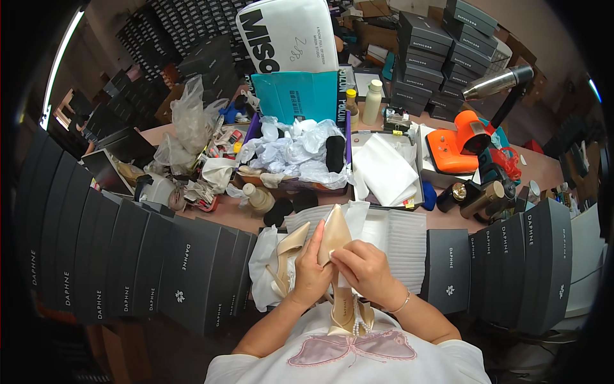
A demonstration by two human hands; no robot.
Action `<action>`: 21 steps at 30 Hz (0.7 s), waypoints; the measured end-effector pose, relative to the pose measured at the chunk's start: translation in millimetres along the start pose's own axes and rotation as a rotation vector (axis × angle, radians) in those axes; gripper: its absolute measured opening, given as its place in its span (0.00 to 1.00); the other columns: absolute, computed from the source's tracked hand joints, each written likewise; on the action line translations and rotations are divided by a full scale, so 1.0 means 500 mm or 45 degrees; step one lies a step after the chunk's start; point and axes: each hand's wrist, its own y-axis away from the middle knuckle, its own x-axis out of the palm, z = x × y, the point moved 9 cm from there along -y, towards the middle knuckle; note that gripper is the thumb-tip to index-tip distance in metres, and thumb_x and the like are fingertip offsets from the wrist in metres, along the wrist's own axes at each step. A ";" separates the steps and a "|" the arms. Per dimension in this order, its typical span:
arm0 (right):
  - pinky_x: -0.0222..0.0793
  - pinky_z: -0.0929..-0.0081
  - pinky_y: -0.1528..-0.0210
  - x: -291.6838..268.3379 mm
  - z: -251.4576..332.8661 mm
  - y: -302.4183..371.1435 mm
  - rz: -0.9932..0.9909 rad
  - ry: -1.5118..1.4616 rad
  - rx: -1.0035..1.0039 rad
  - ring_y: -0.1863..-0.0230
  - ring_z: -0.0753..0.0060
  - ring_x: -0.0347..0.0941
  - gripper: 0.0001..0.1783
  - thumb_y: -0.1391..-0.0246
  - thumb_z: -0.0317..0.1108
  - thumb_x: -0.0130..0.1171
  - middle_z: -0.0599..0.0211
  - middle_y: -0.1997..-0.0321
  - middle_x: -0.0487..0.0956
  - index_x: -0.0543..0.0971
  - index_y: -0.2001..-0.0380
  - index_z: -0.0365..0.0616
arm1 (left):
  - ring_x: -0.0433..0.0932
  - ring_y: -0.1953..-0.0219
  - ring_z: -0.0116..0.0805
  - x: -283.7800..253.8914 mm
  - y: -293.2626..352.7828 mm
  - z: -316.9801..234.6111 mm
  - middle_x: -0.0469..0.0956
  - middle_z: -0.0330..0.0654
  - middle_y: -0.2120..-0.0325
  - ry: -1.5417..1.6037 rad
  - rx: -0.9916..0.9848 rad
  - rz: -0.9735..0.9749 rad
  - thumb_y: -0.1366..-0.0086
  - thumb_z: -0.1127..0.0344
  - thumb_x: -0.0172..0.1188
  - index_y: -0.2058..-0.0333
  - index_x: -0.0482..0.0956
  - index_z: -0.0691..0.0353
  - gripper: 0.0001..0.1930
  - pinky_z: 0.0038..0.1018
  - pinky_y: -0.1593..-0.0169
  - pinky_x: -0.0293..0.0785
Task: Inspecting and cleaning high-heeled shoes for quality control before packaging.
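Above my lap, my left hand point(311, 275) is closed around a beige pointed-toe shoe point(335, 229), toe facing away from me. The shoe's insole and ankle end hang toward my shirt, with a strand of pearl-like beads beside them. My right hand point(368, 270) pinches at the side of the shoe's upper, a small white wad showing at the fingertips. A matching beige heeled shoe point(291, 243) lies left of my left hand on white tissue paper point(259, 264). Under and behind both hands spreads a ribbed white packing sheet point(409, 246).
Dark shoe boxes point(192, 269) stand in rows at left, with more boxes point(449, 265) at right. Beyond my hands are a bin of crumpled white plastic point(297, 150), a tray of white sheets point(387, 169), a squat bottle point(258, 200) and an orange device point(451, 150).
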 end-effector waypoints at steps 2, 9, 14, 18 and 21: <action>0.69 0.69 0.70 -0.014 -0.010 -0.025 -0.084 0.060 -0.009 0.72 0.61 0.73 0.10 0.56 0.26 0.65 0.63 0.71 0.75 0.79 0.67 0.42 | 0.77 0.53 0.48 0.002 -0.007 -0.014 0.74 0.57 0.53 0.008 -0.023 0.016 0.50 0.81 0.60 0.38 0.61 0.65 0.38 0.33 0.51 0.73; 0.66 0.70 0.71 -0.007 -0.005 -0.006 -0.023 0.129 -0.061 0.74 0.66 0.71 0.12 0.59 0.29 0.63 0.70 0.73 0.72 0.77 0.67 0.47 | 0.76 0.51 0.49 0.012 -0.008 0.004 0.74 0.57 0.52 0.035 -0.100 0.033 0.49 0.79 0.61 0.38 0.61 0.66 0.37 0.32 0.49 0.72; 0.65 0.72 0.72 0.004 0.002 0.012 0.059 0.098 -0.027 0.74 0.68 0.71 0.08 0.58 0.30 0.63 0.71 0.74 0.71 0.77 0.70 0.48 | 0.74 0.48 0.42 0.018 -0.005 0.017 0.73 0.53 0.48 -0.027 -0.038 0.060 0.48 0.78 0.62 0.37 0.60 0.66 0.37 0.31 0.46 0.69; 0.66 0.73 0.73 -0.036 -0.003 0.004 -0.047 0.036 -0.044 0.75 0.69 0.72 0.08 0.58 0.30 0.65 0.71 0.73 0.73 0.79 0.71 0.47 | 0.75 0.48 0.39 0.024 -0.026 -0.005 0.73 0.52 0.47 -0.022 -0.057 0.093 0.48 0.76 0.63 0.37 0.60 0.66 0.38 0.30 0.46 0.70; 0.66 0.74 0.72 -0.088 -0.057 0.006 -0.134 -0.210 0.178 0.75 0.70 0.71 0.08 0.55 0.28 0.67 0.67 0.73 0.74 0.80 0.70 0.42 | 0.75 0.51 0.46 0.054 -0.052 -0.043 0.73 0.53 0.50 -0.056 0.045 0.139 0.48 0.76 0.65 0.37 0.59 0.64 0.39 0.32 0.49 0.71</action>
